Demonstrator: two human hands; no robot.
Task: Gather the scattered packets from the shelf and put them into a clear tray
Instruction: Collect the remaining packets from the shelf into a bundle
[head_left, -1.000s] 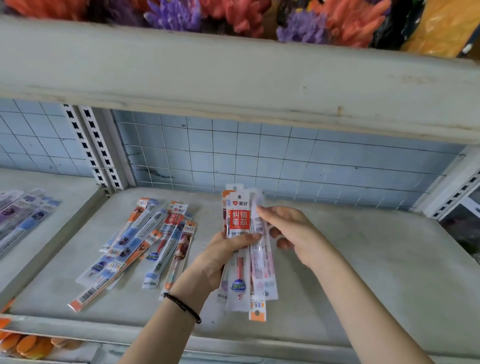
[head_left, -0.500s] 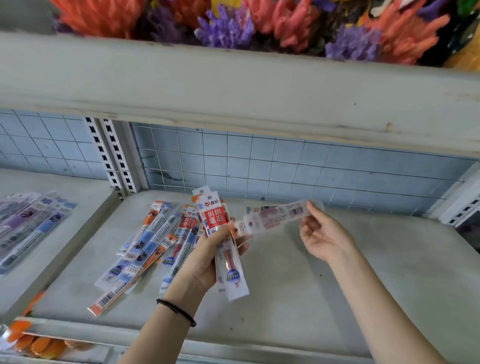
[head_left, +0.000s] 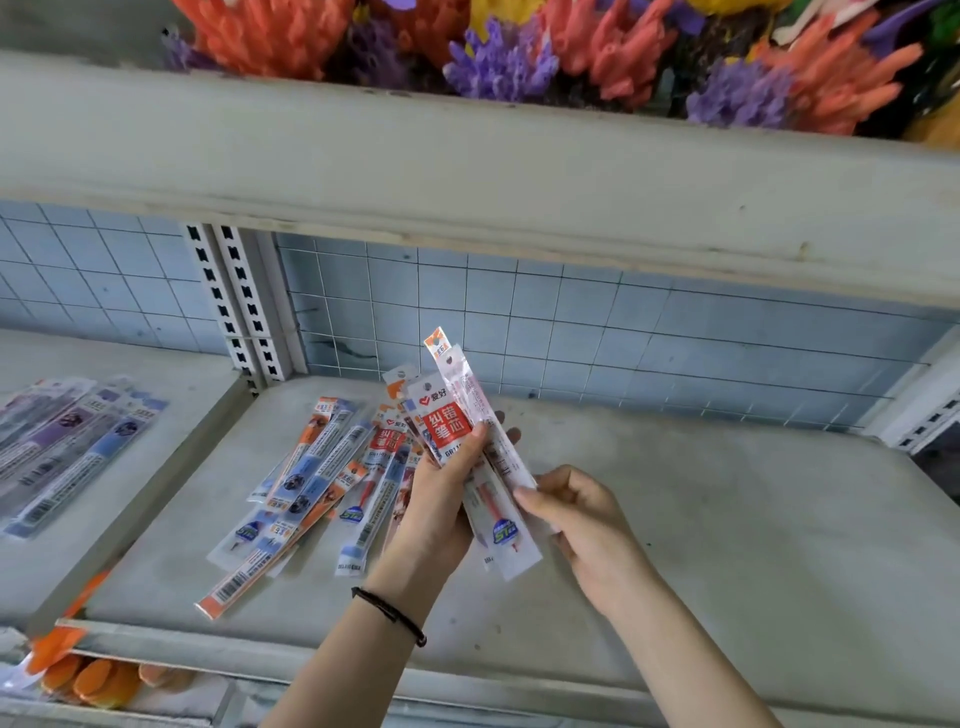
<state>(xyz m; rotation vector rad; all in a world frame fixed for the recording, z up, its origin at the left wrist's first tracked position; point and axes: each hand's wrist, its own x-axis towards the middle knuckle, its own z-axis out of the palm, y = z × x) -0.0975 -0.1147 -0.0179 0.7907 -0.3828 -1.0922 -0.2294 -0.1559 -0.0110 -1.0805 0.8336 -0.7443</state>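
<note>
My left hand (head_left: 441, 499) grips a bunch of long clear pen-refill packets (head_left: 447, 426) with red and orange labels, held upright over the grey shelf (head_left: 727, 519). Beside it, my right hand (head_left: 576, 514) pinches the lower end of one clear packet (head_left: 488, 415) that lies against the right side of the bunch. Several more packets (head_left: 311, 483) are scattered in a heap on the shelf, left of my left hand. No clear tray is in view.
An upper shelf board (head_left: 467, 171) carrying orange and purple artificial flowers (head_left: 519, 57) overhangs the space. A blue grid back panel (head_left: 623, 343) closes the rear. The neighbouring left shelf holds purple and blue packets (head_left: 67, 441). Orange items (head_left: 88, 680) sit below.
My right hand, which held one packet out sideways away from the bunch, has turned it upright and brought it back against the bunch in my left hand.
</note>
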